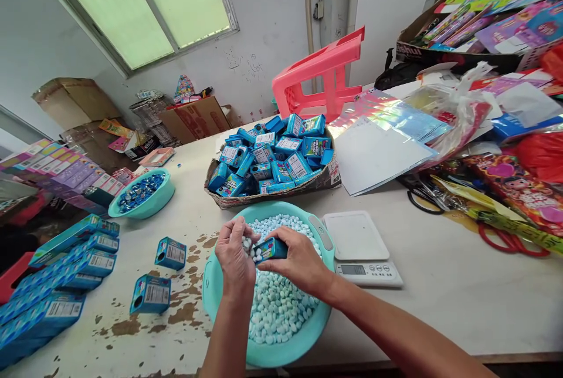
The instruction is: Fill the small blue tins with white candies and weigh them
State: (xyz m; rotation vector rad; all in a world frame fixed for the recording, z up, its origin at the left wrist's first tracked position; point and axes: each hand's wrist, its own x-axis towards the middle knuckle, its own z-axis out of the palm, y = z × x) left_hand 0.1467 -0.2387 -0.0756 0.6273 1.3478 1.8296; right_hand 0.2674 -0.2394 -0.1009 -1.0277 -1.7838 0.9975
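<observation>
Over a turquoise basin (210, 284) of pale blue and white candies (281, 307), my two hands meet. My right hand (299, 257) grips a small blue tin (271, 249), tilted with one end toward the left hand. Curled fingers of my left hand (236, 252) hold several white candies (247, 244) against that end of the tin. Whether any candies are inside the tin is hidden. To the left, two similar blue tins (170, 253) stand upright on the table, with a round hole showing in their sides.
Behind the basin sits a carton (240, 202) heaped with blue tins. A digital scale (356, 237) is on the right. A smaller bowl (152, 209) holds blue caps. Stacked blue boxes (57, 307) line the left; plastic sheets (382, 155) and scissors (505, 243) lie right.
</observation>
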